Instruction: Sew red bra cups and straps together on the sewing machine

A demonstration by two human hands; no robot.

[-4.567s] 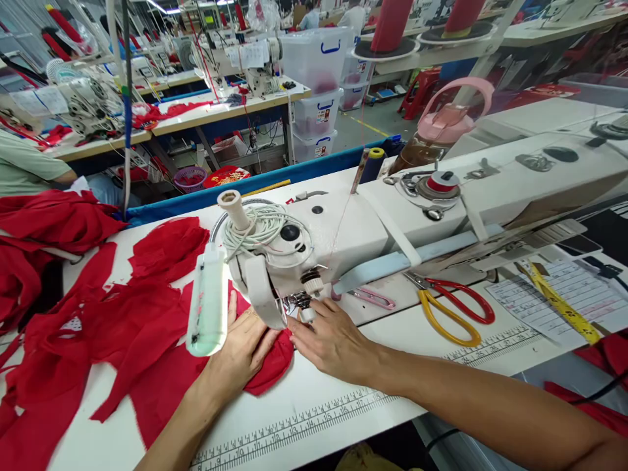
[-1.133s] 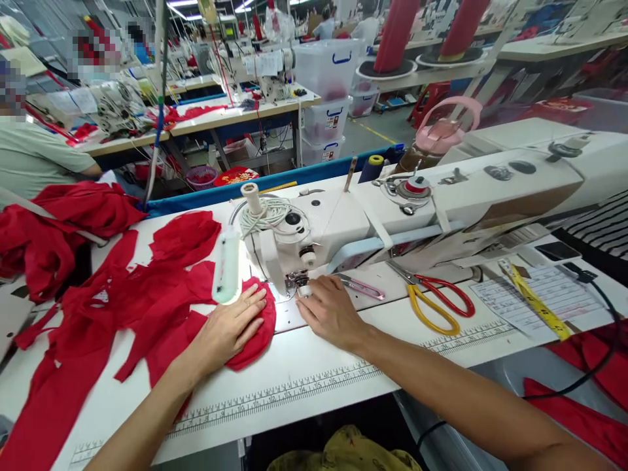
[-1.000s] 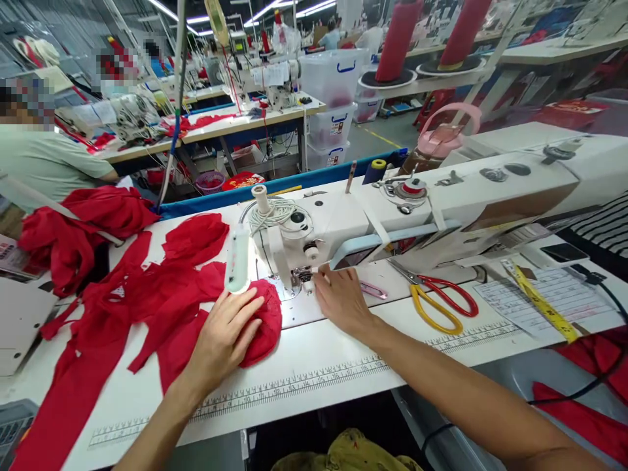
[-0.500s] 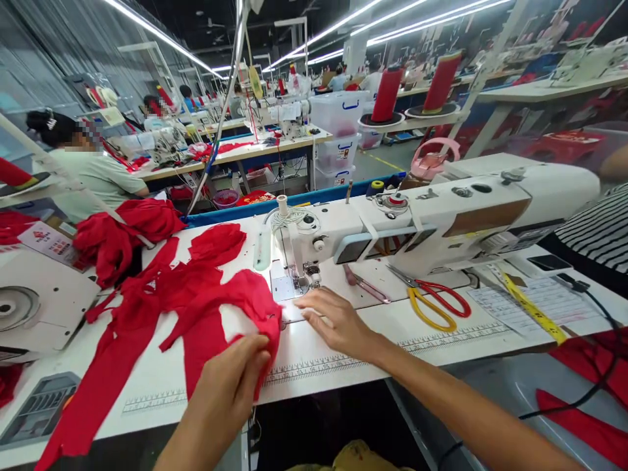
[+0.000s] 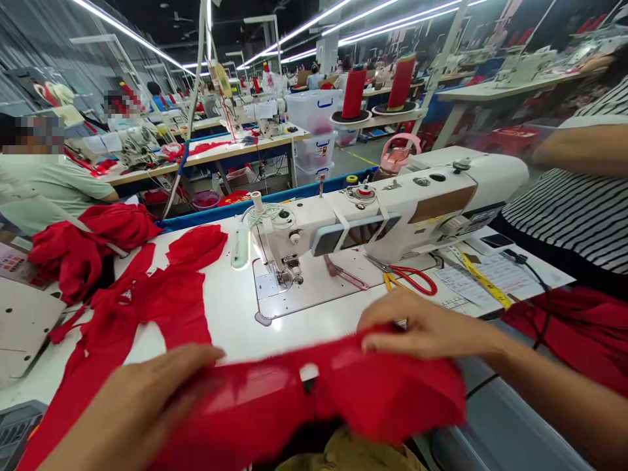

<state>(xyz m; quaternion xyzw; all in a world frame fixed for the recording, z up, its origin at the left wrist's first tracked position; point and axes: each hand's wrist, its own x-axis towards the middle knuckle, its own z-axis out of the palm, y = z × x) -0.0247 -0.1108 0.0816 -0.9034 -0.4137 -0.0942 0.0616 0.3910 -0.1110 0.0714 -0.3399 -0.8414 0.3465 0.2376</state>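
Note:
A piece of red fabric (image 5: 275, 392) stretches between my two hands at the front edge of the sewing table (image 5: 314, 327), partly hanging below it and blurred by motion. My left hand (image 5: 147, 392) is closed on its left part, smeared by movement. My right hand (image 5: 412, 324) pinches the fabric's upper edge on the right, thumb below and fingers above. Behind them stands a white sewing machine (image 5: 392, 203), its needle area (image 5: 287, 278) bare of cloth. More red fabric pieces (image 5: 161, 301) lie spread to the left of the machine.
Red-handled scissors (image 5: 417, 278), a pink-handled tool (image 5: 348, 275) and a yellow tape measure (image 5: 483, 278) lie right of the needle. A person in a striped top (image 5: 579, 196) stands close at right; another in pale green (image 5: 49, 190) sits at left. A grey bin (image 5: 510, 418) is below right.
My hands have drawn the fabric off the tabletop toward me and to the right. My right hand, near the needle before, now grips it. The view has shifted right.

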